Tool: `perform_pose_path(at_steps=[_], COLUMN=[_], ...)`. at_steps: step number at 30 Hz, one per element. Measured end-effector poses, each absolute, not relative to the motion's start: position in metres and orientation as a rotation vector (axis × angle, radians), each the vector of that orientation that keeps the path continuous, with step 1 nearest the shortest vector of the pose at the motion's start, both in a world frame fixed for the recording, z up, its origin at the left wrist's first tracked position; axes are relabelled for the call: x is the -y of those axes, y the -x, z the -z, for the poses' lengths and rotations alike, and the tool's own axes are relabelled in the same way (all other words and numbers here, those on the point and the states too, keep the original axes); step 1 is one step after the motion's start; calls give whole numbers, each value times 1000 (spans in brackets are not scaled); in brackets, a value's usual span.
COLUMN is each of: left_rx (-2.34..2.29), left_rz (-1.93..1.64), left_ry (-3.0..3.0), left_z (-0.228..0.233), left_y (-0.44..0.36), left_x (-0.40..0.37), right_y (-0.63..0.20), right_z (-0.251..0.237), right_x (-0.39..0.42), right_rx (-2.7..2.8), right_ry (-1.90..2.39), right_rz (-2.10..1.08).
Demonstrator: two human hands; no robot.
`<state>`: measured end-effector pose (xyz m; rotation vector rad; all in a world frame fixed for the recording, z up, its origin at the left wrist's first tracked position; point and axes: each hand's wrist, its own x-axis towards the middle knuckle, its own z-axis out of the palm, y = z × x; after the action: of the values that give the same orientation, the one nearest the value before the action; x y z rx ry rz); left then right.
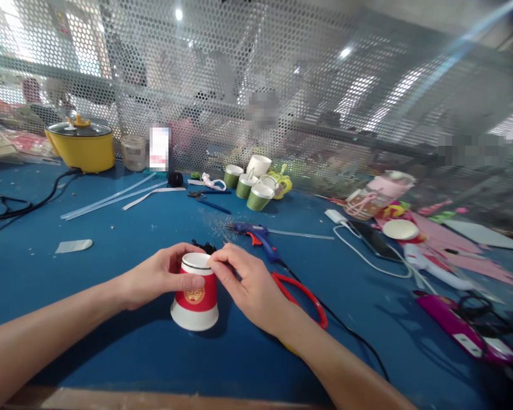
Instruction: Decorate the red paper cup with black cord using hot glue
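Red paper cup (195, 299) sits upside down on table (111, 256), left hand (160, 277) clamped on its side, right hand (243, 285) pinching its upturned base rim; glue gun (256, 234) idle behind, work looks mid-way.

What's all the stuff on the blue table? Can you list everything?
paper cup: 1, red and white, upside down, front centre
glue gun: 1, blue, behind the cup
green cups: 3, green with white insides, back centre
white cup: 1, white, behind the green cups
cooker pot: 1, yellow, back left
glue sticks: several, clear, back left
phone: 1, black, right
table: 1, blue
left hand: holds the cup's side
right hand: fingers on the cup's top edge
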<state>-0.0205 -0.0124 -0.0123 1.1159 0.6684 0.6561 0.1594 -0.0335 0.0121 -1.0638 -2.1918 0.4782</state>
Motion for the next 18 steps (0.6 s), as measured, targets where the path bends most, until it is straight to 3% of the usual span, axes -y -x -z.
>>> perform_pose_path(at_steps=[18], left_rx=[-647], left_rz=[-667], left_ry=[-1090], left_z=[9], left_y=[22], left_x=[12], right_y=[-162], right_z=[-15], right_x=[36], right_rx=[2081], right_ry=[1155], right_rz=[-602])
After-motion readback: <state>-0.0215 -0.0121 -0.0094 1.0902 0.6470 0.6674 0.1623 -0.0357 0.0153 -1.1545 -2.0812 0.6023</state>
